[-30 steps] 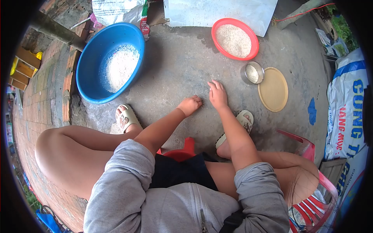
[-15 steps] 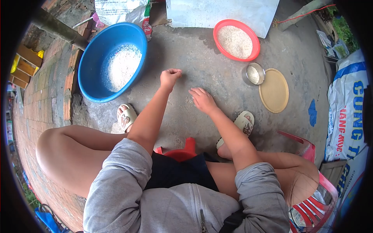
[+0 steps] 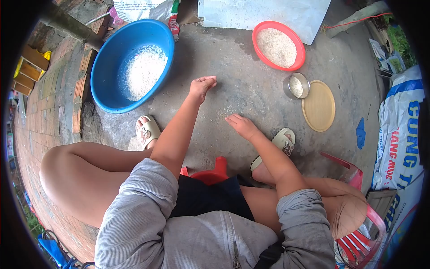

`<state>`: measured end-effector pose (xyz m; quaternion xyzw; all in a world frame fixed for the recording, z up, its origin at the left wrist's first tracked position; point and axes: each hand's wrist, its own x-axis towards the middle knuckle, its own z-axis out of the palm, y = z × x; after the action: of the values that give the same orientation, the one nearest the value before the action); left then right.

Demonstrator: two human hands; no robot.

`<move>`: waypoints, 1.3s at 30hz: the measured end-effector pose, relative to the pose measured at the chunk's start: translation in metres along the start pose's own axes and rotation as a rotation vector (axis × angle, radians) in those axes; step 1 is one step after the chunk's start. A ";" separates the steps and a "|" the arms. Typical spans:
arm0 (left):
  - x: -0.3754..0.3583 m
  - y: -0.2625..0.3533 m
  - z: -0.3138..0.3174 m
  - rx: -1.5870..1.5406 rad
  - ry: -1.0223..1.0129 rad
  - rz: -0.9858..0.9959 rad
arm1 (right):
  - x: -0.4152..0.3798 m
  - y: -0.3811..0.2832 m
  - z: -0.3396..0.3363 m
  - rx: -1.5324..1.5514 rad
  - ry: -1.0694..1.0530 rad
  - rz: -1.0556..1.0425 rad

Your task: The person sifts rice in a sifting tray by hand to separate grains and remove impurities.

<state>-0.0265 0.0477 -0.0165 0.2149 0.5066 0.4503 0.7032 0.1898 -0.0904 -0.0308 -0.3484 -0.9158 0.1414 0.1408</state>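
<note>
My left hand (image 3: 203,88) is pinched closed above the concrete floor, right of a blue basin (image 3: 107,67) holding white grain. What its fingers hold, if anything, is too small to make out. Lower and to the right, my right hand (image 3: 242,125) is down at the floor with its fingers close together, beside a few scattered grains (image 3: 228,112). A red basin (image 3: 302,57) of pale grain stands at the upper right. Below it a metal bowl (image 3: 305,88) with some grain touches the edge of a round tan tray (image 3: 319,107).
A red stool (image 3: 210,176) is under me, between my sandalled feet. A pink chair (image 3: 356,177) and large printed sacks (image 3: 401,130) stand at the right. A metal sheet (image 3: 264,11) and a wooden pole (image 3: 71,28) are at the far side.
The view has shifted slightly. My right hand has moved a little down and right, off the scattered grains, and its fingers have drawn together. My left hand remains pinched.
</note>
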 end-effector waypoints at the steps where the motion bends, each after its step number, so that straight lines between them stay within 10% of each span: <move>1: -0.001 0.000 0.001 -0.001 0.002 -0.001 | 0.000 -0.003 0.000 0.002 0.008 0.035; 14: -0.005 0.005 0.009 -0.097 0.034 -0.041 | 0.003 -0.003 0.016 -0.012 0.036 0.151; 25: 0.009 -0.003 0.081 0.070 0.059 -0.141 | 0.070 0.117 -0.123 0.107 0.990 0.876; 32: 0.030 0.058 0.203 0.380 -0.284 0.348 | 0.075 0.197 -0.180 0.049 0.576 0.912; 39: 0.040 0.044 0.104 0.900 -0.274 0.361 | 0.020 0.154 -0.123 -0.032 0.627 0.765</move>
<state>0.0526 0.1195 0.0373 0.6382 0.5085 0.2693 0.5115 0.3110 0.0536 0.0303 -0.6876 -0.6378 0.0571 0.3423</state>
